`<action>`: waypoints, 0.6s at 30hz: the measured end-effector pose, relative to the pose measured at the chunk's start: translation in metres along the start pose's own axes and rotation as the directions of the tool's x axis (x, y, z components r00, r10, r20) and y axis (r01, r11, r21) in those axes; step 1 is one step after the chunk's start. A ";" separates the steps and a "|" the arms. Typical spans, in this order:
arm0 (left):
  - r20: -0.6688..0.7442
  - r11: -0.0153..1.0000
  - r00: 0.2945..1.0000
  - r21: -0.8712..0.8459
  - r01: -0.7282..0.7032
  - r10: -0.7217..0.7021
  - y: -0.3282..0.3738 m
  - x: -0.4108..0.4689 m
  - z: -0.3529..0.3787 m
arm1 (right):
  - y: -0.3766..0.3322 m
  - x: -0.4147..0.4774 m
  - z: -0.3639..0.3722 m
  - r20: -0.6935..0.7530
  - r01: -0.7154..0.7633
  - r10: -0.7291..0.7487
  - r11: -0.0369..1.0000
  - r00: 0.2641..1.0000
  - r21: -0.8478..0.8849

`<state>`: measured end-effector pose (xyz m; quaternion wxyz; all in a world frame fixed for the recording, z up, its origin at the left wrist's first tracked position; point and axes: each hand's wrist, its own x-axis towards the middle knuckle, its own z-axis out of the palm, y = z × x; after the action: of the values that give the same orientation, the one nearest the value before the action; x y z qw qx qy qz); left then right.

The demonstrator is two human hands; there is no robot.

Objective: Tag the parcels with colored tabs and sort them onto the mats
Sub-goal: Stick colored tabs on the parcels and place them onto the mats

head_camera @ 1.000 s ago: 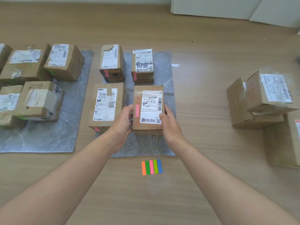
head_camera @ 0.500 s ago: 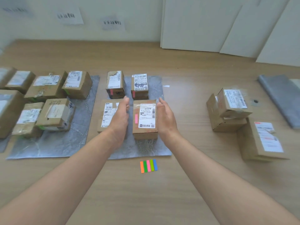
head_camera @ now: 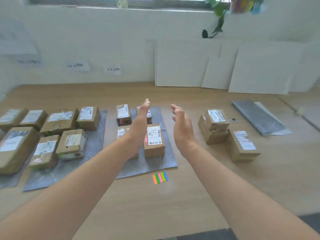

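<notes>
Makeshift parcel-sorting room, office or spare room at home; cannot tell which. Cardboard parcels [head_camera: 154, 141] with shipping labels lie grouped on grey mats [head_camera: 161, 164] over wide wood-grain tabletop [head_camera: 155, 208]. Handwritten paper signs [head_camera: 78, 65] stuck to white wall [head_camera: 103, 40] behind. White boards [head_camera: 181, 66] lean against wall; plant [head_camera: 219, 9] trails from window ledge [head_camera: 78, 6].
</notes>
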<state>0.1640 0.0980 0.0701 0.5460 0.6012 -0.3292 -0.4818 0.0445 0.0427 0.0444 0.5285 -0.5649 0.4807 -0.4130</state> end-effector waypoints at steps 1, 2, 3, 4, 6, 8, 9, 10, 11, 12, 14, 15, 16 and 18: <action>0.027 1.000 1.000 -0.019 -0.007 0.008 0.006 -0.009 0.005 | -0.007 -0.010 -0.006 -0.012 0.012 -0.012 1.000 1.000 -0.005; 0.055 0.999 0.998 -0.039 -0.007 0.009 0.010 -0.017 0.011 | -0.013 -0.021 -0.012 -0.024 0.020 -0.020 1.000 1.000 -0.008; 0.074 0.998 0.997 -0.058 -0.007 0.012 0.012 -0.025 0.016 | -0.020 -0.031 -0.020 -0.038 0.022 -0.021 1.000 0.999 0.002; 0.087 0.997 0.996 -0.077 -0.003 0.010 0.014 -0.031 0.022 | -0.026 -0.038 -0.027 -0.057 0.017 -0.016 1.000 0.998 0.015; 0.104 0.996 0.995 -0.084 0.015 -0.006 0.018 -0.043 0.034 | -0.036 -0.053 -0.043 -0.102 0.005 -0.003 1.000 0.995 0.019; 0.144 0.998 0.990 -0.059 0.001 0.008 0.022 -0.055 0.047 | -0.046 -0.065 -0.059 -0.150 -0.015 0.014 1.000 0.989 -0.002; 0.164 0.998 0.986 -0.055 -0.020 0.029 0.024 -0.060 0.055 | -0.049 -0.070 -0.068 -0.166 -0.005 0.005 1.000 0.986 0.002; 0.170 0.998 0.984 -0.053 -0.035 0.043 0.027 -0.064 0.064 | -0.052 -0.074 -0.078 -0.178 0.015 -0.011 1.000 0.984 0.023; 0.177 0.997 0.983 -0.053 -0.047 0.056 0.029 -0.069 0.073 | -0.053 -0.076 -0.087 -0.186 0.038 -0.029 0.998 0.982 0.046; 0.186 0.997 0.980 -0.045 -0.062 0.070 0.031 -0.072 0.083 | -0.055 -0.078 -0.097 -0.185 0.049 -0.037 0.997 0.982 0.061; 0.216 0.996 0.972 -0.025 -0.087 0.091 0.033 -0.079 0.103 | -0.056 -0.081 -0.118 -0.171 0.046 -0.032 0.996 0.985 0.079; 0.221 0.995 0.971 -0.025 -0.092 0.095 0.033 -0.080 0.113 | -0.055 -0.082 -0.129 -0.166 0.043 -0.028 0.995 0.986 0.089; 0.221 0.995 0.970 -0.028 -0.094 0.098 0.033 -0.081 0.124 | -0.054 -0.083 -0.140 -0.170 0.038 -0.022 0.995 0.985 0.093; 0.235 0.995 0.967 -0.020 -0.098 0.100 0.031 -0.083 0.148 | -0.049 -0.081 -0.165 -0.188 0.033 -0.013 0.994 0.982 0.104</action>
<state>0.0023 0.1180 0.1271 0.5289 0.5202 -0.4194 -0.5233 -0.1273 0.0881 0.1135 0.5056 -0.5002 0.4990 -0.4952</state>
